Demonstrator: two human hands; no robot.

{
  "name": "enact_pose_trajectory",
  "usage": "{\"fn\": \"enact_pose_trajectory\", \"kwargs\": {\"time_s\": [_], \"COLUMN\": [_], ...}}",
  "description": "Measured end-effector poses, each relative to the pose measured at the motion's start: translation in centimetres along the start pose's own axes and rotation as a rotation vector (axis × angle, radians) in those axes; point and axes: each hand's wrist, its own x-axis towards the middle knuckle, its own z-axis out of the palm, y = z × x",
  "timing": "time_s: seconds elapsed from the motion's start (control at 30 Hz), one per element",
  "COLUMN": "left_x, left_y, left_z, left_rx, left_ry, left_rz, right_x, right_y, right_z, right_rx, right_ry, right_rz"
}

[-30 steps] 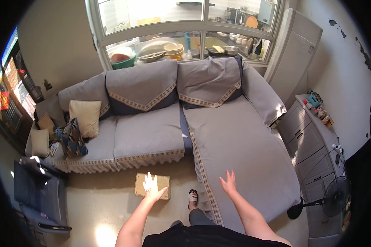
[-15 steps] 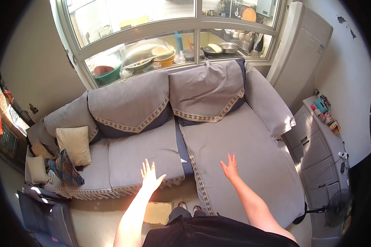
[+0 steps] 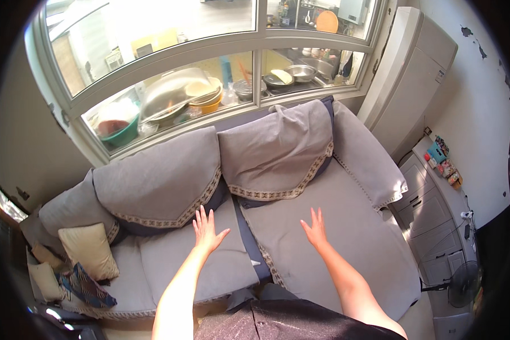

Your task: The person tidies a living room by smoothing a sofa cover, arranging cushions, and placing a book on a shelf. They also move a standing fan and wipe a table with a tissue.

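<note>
Both of my hands are held out empty above a grey L-shaped sofa (image 3: pixel 345 243). My left hand (image 3: pixel 207 233) has its fingers spread, over the seat left of the dark blue gap between the sections. Over the wide right section is my right hand (image 3: pixel 316 231), thumb apart from the fingers, holding nothing. Grey covers with patterned trim drape the left backrest (image 3: pixel 158 175) and the right backrest (image 3: pixel 277 147); the right cover looks wrinkled. A small white scrap (image 3: pixel 255 263) lies by the gap.
Cream cushions (image 3: pixel 89 249) and a dark patterned cushion (image 3: pixel 85 286) rest at the sofa's left end. Behind it, a window (image 3: pixel 258 68) shows pans and basins. To the right stand a tall white cabinet-like unit (image 3: pixel 405 73), a grey drawer cabinet (image 3: pixel 430 221) and a black fan (image 3: pixel 464 283).
The view has tilted up and moved closer to the sofa, so the window fills more of it and my feet have left the picture. Both hands stay spread and empty.
</note>
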Motion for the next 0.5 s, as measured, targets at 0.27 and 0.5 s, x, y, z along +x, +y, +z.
{"fn": "enact_pose_trajectory", "kwargs": {"time_s": [0.27, 0.5], "left_x": [14.1, 31.1], "left_y": [1.7, 3.0], "left_z": [-0.3, 1.0], "left_rx": [0.018, 0.145], "left_ry": [-0.043, -0.014], "left_rz": [0.025, 0.069], "right_x": [13.2, 30.4], "right_y": [1.4, 2.6], "right_z": [-0.1, 2.0], "right_rx": [0.003, 0.147], "right_ry": [-0.010, -0.007], "right_rz": [0.029, -0.040]}}
